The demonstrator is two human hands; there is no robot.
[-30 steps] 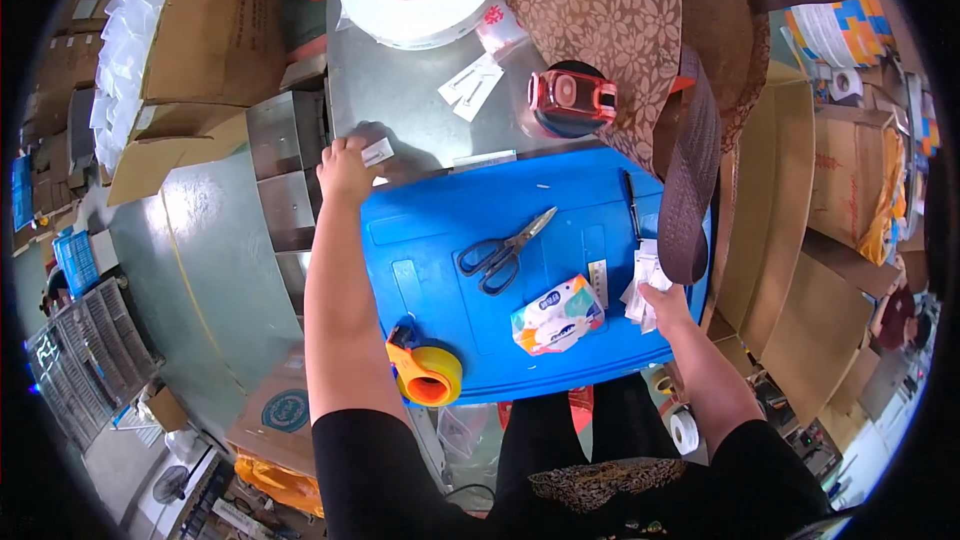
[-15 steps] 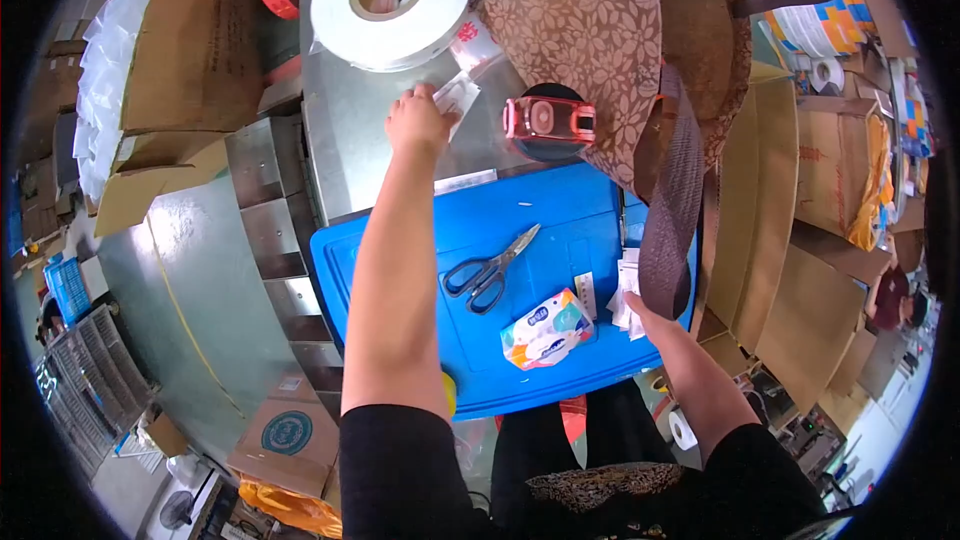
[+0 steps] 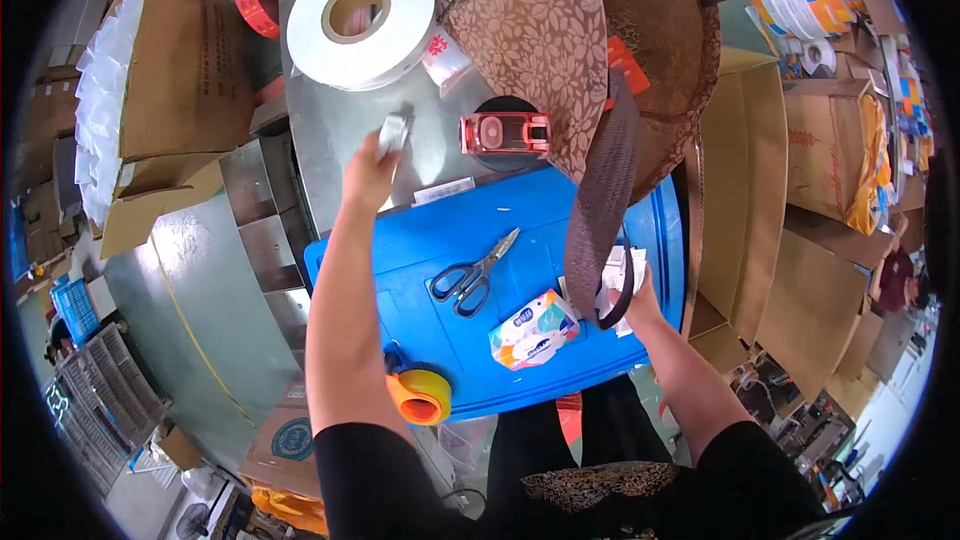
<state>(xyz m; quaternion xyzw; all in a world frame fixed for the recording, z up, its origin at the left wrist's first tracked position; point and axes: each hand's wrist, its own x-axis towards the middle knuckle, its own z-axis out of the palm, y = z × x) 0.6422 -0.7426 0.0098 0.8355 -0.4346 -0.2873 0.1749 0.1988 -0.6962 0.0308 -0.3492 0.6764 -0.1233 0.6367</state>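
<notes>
Pinched between thumb and fingertips, small white paper [image 3: 393, 132] stands out from the left hand [image 3: 370, 175] in the head view; whether it is one slip or several, the blur hides. That hand is over the metal table [image 3: 325, 145], toward the table's near edge, with the big white roll [image 3: 305, 35] beyond it and the red-topped cup [image 3: 505, 133] to its right. Near the right edge of the blue lid [image 3: 540, 215], the right hand [image 3: 645, 302] grasps an uneven bundle of white slips [image 3: 620, 275], partly covered by the bag strap [image 3: 600, 205] that droops from the patterned bag [image 3: 525, 10]. Scissors [image 3: 470, 280] lie around the middle of the lid, the tissue pack [image 3: 535, 330] nearer its front edge, and the tape dispenser [image 3: 420, 397] at its near left corner. The strap looks the likeliest source of trouble: because it hangs across the bundle, a sideways pull of the right hand could snag it and scatter slips past the lid's edge. A light pinch on the left might let thin paper drop, and a careless sweep rightward could knock the cup.
</notes>
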